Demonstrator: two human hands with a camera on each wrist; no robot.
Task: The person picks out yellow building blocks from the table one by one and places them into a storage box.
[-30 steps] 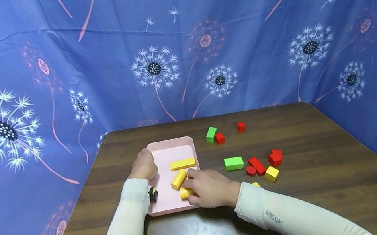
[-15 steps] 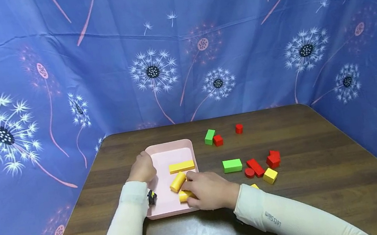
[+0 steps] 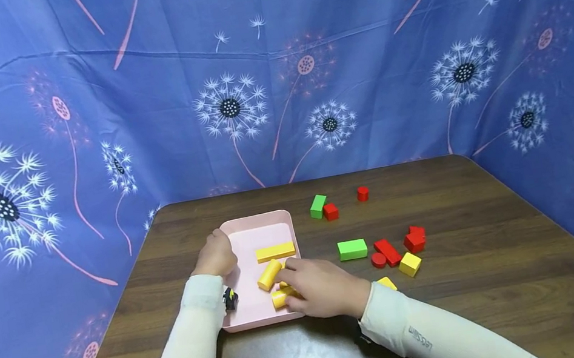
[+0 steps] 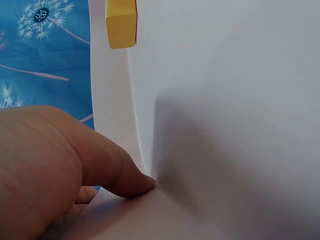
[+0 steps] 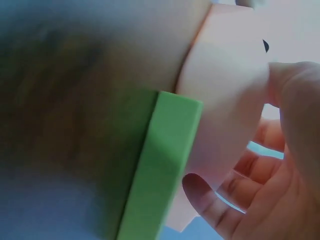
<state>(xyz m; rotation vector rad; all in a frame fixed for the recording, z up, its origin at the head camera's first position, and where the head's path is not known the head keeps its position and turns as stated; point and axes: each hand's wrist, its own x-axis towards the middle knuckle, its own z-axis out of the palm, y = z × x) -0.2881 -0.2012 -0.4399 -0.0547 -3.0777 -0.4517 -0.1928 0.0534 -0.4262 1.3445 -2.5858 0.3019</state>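
My left hand grips the left wall of a pink tray, thumb pressed on the inside and fingers outside. Reaching over the tray's right wall, my right hand has its fingers bent loosely down among yellow blocks. A long yellow block lies farther back, a yellow cylinder lies slanted in front, and another yellow cylinder sits by my right thumb. Between the two, a further yellow piece shows partly under the fingers. In the right wrist view the thumb and fingers stand apart; the tray wall hides their tips.
On the wooden table, right of the tray, lie a green block, a red block, a red disc and a yellow cube. Farther back are another green block, a red cube and a red cylinder.
My right hand's fingers have lifted and drawn slightly right, showing more of the yellow pieces beneath them. My left hand stays on the tray wall. The head view shifts slightly.
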